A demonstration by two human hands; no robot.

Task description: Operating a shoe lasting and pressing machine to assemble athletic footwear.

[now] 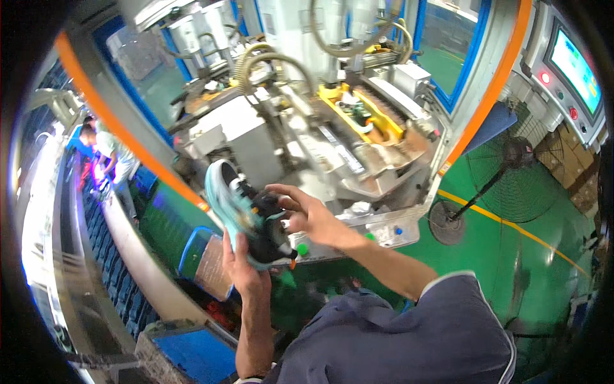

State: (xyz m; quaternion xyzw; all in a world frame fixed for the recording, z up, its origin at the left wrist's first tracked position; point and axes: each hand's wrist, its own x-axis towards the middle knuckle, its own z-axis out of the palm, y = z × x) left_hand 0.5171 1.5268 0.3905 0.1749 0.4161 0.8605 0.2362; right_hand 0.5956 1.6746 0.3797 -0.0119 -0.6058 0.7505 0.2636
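Note:
A sports shoe (pixel 246 214) with a pale teal sole and a black upper is in front of me, tilted and somewhat blurred by motion. Small orange spots show on its upper. My left hand (pixel 246 265) grips it from below, thumb against the teal side. With curled fingers, my right hand (pixel 310 217) takes hold of the black upper on its right side; the fingertips are partly hidden there. Beyond the shoe stands a machine with a yellow fixture (pixel 361 115), in which dark and white parts lie.
Green buttons (pixel 302 249) and a blue button (pixel 399 231) sit on the machine's front ledge. Orange-edged posts (pixel 128 121) flank it. At right are a control screen (pixel 575 67) and a floor fan (pixel 515 153). A conveyor (pixel 112 262) runs along the left, where another person (pixel 114 153) stands.

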